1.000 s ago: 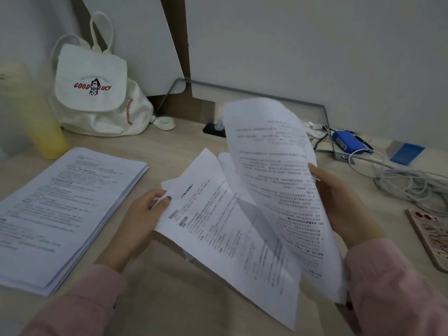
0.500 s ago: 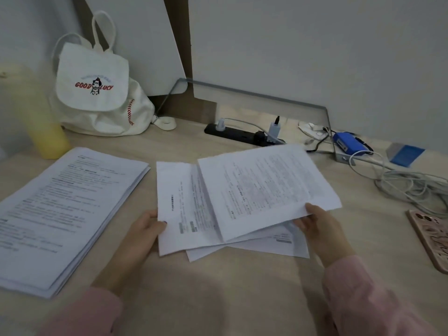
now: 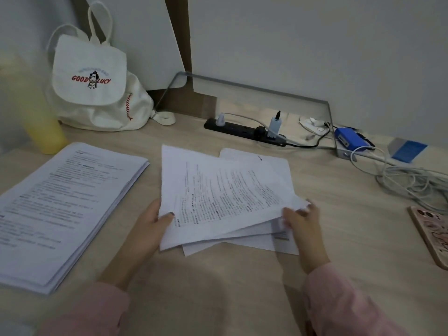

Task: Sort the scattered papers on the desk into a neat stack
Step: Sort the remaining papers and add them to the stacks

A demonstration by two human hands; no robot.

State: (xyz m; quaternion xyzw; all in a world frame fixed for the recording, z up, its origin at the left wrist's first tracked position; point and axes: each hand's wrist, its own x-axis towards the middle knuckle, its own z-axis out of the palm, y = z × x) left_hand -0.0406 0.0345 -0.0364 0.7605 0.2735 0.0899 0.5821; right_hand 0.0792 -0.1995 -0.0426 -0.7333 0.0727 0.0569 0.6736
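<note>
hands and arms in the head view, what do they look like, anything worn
Both are bare: the left hand and right hand show no gloves, rings or watch. The left thumbnail looks dark-painted. Each arm wears a loose, pale pink long sleeve, the left sleeve and right sleeve.

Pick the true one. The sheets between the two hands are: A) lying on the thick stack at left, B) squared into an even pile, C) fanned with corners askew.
C: the sheets have corners jutting at different angles, apart from the thick stack.
</note>
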